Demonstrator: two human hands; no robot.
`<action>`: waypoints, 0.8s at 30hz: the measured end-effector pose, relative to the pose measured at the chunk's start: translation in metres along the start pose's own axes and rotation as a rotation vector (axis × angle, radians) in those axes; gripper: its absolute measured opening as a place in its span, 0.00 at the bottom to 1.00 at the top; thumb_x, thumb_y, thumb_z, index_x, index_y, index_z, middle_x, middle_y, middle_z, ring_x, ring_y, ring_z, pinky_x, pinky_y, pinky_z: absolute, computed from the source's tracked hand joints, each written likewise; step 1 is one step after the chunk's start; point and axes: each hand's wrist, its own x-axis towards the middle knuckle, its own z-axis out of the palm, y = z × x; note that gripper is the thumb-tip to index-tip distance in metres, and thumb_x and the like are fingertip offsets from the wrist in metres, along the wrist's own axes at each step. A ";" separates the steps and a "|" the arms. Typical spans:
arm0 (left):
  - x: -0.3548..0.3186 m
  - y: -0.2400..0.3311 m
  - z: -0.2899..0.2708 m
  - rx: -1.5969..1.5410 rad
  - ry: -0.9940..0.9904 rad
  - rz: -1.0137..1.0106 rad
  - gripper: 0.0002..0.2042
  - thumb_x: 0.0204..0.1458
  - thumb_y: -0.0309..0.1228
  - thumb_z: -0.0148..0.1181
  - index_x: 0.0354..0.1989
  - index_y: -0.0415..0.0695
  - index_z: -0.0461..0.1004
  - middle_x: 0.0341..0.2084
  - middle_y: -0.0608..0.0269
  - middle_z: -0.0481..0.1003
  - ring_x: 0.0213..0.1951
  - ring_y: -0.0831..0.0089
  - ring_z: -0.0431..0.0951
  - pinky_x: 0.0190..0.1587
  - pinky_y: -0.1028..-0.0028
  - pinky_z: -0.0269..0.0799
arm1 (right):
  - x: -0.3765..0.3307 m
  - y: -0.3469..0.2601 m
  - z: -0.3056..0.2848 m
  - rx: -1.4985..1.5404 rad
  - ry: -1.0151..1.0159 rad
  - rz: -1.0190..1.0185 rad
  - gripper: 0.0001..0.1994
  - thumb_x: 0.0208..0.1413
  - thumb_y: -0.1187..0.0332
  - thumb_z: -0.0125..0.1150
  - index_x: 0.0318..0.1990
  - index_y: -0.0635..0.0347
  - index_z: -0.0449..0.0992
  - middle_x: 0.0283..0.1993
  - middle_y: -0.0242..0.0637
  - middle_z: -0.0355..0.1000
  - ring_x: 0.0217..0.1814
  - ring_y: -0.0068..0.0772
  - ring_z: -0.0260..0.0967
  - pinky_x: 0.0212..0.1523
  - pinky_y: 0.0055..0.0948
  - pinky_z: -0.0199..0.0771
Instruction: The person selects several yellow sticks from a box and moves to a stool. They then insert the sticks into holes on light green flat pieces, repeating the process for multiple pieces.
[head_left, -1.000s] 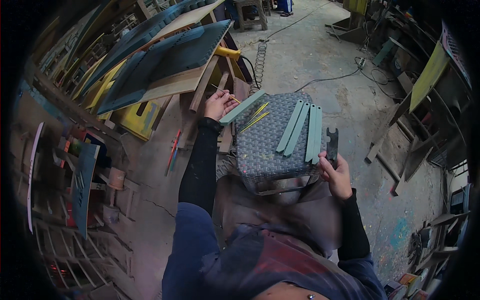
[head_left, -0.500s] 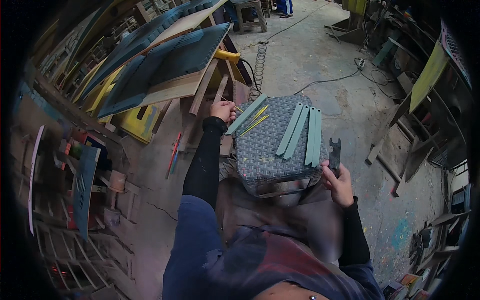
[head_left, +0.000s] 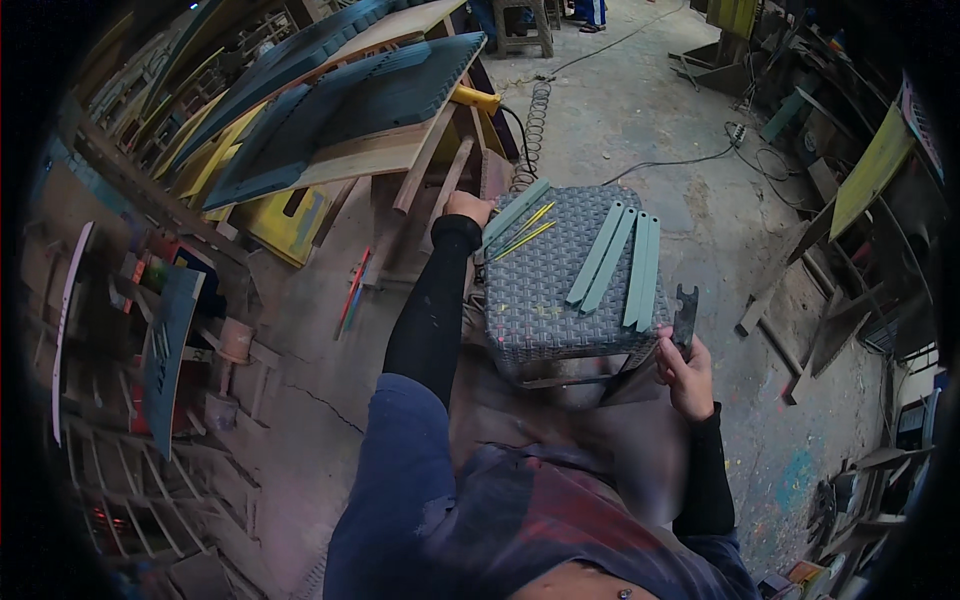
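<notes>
A grey woven stool stands in front of me. On its top lie several pale green painted strips, one more green strip near the far left corner, and thin yellow sticks. My left hand reaches to the stool's far left corner, fingers curled beside the end of that strip; whether it grips anything I cannot tell. My right hand is at the stool's near right corner, closed on a dark flat tool with a forked top.
Large blue and yellow painted boards lean on a wooden frame to the left. A yellow power tool with a coiled cable lies behind the stool. Cables cross the concrete floor. Wood pieces and shelves crowd the right side.
My left hand has moved down from above the strips to the stool's far left corner. My right hand with the dark tool has stayed at the near right corner.
</notes>
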 end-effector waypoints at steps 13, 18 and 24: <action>-0.035 0.047 -0.019 -0.763 -0.047 -0.045 0.05 0.48 0.26 0.62 0.29 0.36 0.77 0.21 0.64 0.76 0.19 0.81 0.74 0.20 0.80 0.69 | -0.011 0.003 -0.016 -0.011 0.058 0.030 0.07 0.60 0.69 0.57 0.43 0.59 0.70 0.26 0.22 0.62 0.21 0.11 0.53 0.21 0.15 0.50; -0.054 0.041 -0.024 -0.558 0.115 0.395 0.07 0.52 0.27 0.60 0.35 0.36 0.77 0.23 0.60 0.78 0.27 0.76 0.78 0.33 0.75 0.72 | -0.007 0.010 -0.020 -0.034 0.028 0.008 0.08 0.61 0.68 0.57 0.44 0.60 0.70 0.26 0.22 0.62 0.22 0.11 0.54 0.21 0.15 0.51; -0.117 0.068 -0.043 -0.616 0.107 0.461 0.05 0.54 0.25 0.58 0.34 0.35 0.75 0.28 0.59 0.78 0.28 0.78 0.77 0.32 0.77 0.72 | -0.011 0.020 -0.030 -0.049 0.095 -0.040 0.14 0.65 0.60 0.48 0.45 0.63 0.70 0.23 0.25 0.61 0.22 0.13 0.52 0.21 0.16 0.51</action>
